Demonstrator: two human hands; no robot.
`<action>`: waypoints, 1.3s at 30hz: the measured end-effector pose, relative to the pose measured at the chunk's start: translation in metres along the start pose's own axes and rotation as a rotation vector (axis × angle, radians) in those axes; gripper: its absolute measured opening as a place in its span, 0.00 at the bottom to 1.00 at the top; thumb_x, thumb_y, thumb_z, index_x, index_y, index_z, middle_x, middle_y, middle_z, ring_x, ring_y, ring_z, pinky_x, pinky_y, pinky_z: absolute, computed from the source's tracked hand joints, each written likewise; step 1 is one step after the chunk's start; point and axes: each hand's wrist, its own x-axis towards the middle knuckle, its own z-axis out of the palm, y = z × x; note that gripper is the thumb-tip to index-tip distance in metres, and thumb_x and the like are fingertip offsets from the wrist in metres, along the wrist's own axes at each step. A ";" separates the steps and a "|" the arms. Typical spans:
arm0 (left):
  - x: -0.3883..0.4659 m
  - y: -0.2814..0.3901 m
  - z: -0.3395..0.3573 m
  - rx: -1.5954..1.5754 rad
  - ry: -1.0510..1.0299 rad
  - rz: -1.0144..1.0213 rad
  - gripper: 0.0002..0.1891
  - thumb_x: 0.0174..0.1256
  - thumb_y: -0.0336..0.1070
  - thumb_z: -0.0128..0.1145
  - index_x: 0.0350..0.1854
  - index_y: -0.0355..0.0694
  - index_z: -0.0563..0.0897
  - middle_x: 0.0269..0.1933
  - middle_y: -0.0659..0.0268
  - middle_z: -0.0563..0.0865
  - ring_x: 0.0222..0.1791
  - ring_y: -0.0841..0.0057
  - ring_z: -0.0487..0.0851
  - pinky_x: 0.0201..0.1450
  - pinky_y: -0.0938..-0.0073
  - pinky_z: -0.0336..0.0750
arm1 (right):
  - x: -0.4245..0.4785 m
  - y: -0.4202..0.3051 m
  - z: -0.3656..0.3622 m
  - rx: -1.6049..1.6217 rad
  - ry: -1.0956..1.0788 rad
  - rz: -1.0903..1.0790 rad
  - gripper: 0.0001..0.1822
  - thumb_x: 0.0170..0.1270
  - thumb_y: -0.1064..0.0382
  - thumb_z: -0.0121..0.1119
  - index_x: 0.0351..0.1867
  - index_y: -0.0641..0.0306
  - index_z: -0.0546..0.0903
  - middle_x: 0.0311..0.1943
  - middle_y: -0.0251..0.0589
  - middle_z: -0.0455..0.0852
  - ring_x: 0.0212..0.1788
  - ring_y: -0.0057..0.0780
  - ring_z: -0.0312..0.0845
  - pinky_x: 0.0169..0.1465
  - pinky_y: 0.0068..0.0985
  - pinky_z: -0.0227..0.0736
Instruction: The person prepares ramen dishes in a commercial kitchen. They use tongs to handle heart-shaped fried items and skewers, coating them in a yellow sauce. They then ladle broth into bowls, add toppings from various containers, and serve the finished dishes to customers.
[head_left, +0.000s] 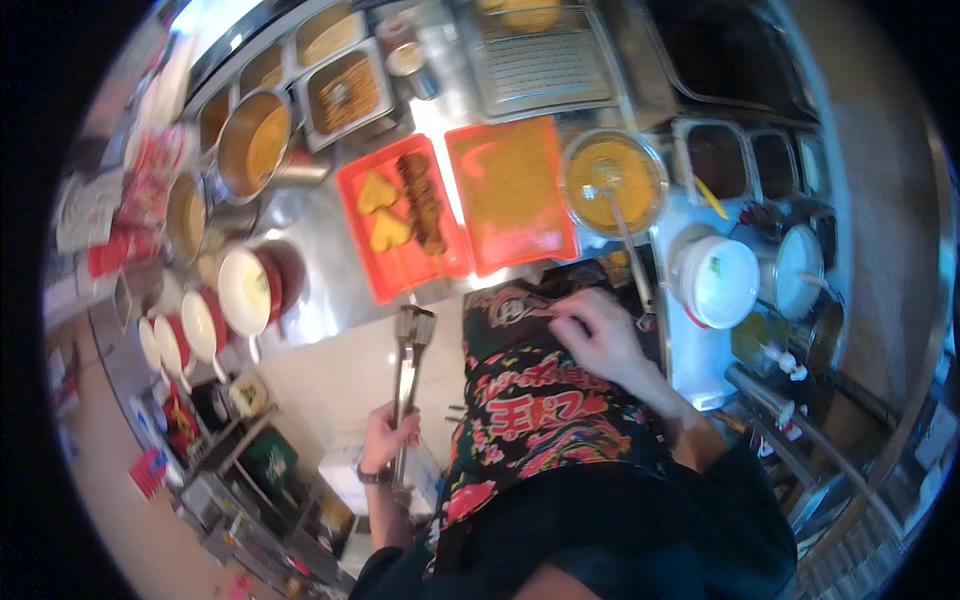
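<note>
My left hand grips a pair of metal tongs, jaws pointing up toward the counter. My right hand is bent over the upper part of my dark printed apron; its fingertips are blurred, so whether they pinch anything is unclear. Beyond the tongs lies a red tray with two yellow heart-shaped pieces on sticks and a dark, coated skewer. A second red tray, covered in yellow-brown powder, sits to its right. Next to that, a round metal bowl holds yellow contents and a ladle.
Several white bowls with handles line the counter's left side. Metal food pans and a deep pot stand behind them. A wire rack tray is at the back. White tubs stand on the right. Shelving is low left.
</note>
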 end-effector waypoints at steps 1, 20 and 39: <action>0.005 0.025 0.008 -0.071 -0.039 0.075 0.06 0.62 0.26 0.55 0.39 0.30 0.76 0.22 0.65 0.80 0.17 0.82 0.77 0.21 0.81 0.72 | 0.000 0.001 0.005 0.092 -0.089 -0.028 0.13 0.58 0.65 0.63 0.44 0.64 0.79 0.35 0.44 0.82 0.39 0.38 0.79 0.42 0.30 0.74; 0.162 0.111 0.164 -0.069 0.363 0.575 0.12 0.67 0.37 0.56 0.43 0.33 0.80 0.30 0.67 0.82 0.30 0.83 0.76 0.35 0.81 0.71 | -0.054 0.027 -0.204 -0.539 0.578 0.748 0.22 0.69 0.47 0.51 0.38 0.66 0.83 0.19 0.44 0.81 0.25 0.35 0.80 0.30 0.32 0.72; 0.220 -0.067 -0.081 -0.976 0.494 0.279 0.13 0.68 0.33 0.50 0.49 0.29 0.73 0.45 0.55 0.81 0.44 0.69 0.82 0.51 0.70 0.79 | 0.054 0.120 -0.247 -1.354 0.392 0.693 0.22 0.62 0.45 0.57 0.35 0.65 0.82 0.27 0.45 0.85 0.34 0.40 0.82 0.39 0.38 0.75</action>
